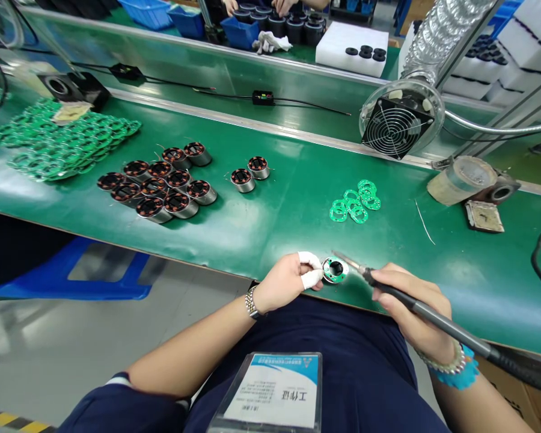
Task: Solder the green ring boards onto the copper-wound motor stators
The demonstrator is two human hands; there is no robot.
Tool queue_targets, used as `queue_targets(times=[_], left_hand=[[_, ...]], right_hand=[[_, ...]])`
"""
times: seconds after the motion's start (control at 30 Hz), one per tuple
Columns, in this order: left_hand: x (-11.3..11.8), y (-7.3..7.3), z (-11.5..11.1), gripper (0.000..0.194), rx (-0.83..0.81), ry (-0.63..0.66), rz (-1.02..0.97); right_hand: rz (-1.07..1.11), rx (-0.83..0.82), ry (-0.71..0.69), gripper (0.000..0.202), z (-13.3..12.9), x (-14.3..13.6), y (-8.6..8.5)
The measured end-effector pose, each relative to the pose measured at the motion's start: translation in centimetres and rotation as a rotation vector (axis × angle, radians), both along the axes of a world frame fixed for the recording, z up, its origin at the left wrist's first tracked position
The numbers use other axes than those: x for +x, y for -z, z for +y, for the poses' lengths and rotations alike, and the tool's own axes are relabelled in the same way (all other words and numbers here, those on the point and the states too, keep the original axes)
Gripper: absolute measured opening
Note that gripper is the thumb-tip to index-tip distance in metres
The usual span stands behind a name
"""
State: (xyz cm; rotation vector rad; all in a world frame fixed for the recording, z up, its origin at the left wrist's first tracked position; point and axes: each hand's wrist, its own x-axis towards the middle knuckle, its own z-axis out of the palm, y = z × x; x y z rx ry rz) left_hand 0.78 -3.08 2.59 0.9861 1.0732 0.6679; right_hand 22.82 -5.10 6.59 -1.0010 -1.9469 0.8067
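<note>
Near the table's front edge, my left hand (293, 273), with white covers on thumb and finger, grips a motor stator (328, 278) by its side. A green ring-shaped circuit board (335, 269) lies on top of that stator. My right hand (417, 307) is closed round a soldering iron (415, 305). Its tip points left and appears just above the board's upper right; whether it touches cannot be made out. Several loose ring boards (357, 203) lie farther back on the green table. Two stators (251, 174) with copper windings stand to their left.
A group of several stators (162, 186) stands at left, beside a stack of green board panels (67, 141). At the back right are a fan (394, 127), a cloudy cup (462, 179), a sponge holder (484, 216) and a piece of solder wire (424, 222). Another person's hands (282, 6) show across the table.
</note>
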Motion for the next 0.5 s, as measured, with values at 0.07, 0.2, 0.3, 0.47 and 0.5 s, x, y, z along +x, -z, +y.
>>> queue_targets(times=[0.07,0.2,0.3,0.47,0.5], left_hand=[[0.1,-0.1,0.0,0.008,-0.001,-0.001,0.006],[0.1,-0.2,0.1,0.01,0.02,-0.006,0.005],[-0.2,0.0,-0.2,0.012,0.048,-0.008,-0.006],[-0.8,0.6,-2.1,0.017,0.284,0.01,0.252],[-0.8,0.7,-2.5,0.019,0.353,0.047,0.341]], right_hand=[[-0.041,0.025,-0.037,0.023,1.0,-0.1,0.5],[-0.206,0.017,-0.307,0.028,3.8,-0.9,1.3],[-0.264,-0.011,-0.381,0.033,5.0,-1.3,1.8],[-0.232,0.002,-0.212,0.034,3.5,-1.6,2.8],[-0.223,0.007,-0.155,0.034,3.0,-1.6,3.1]])
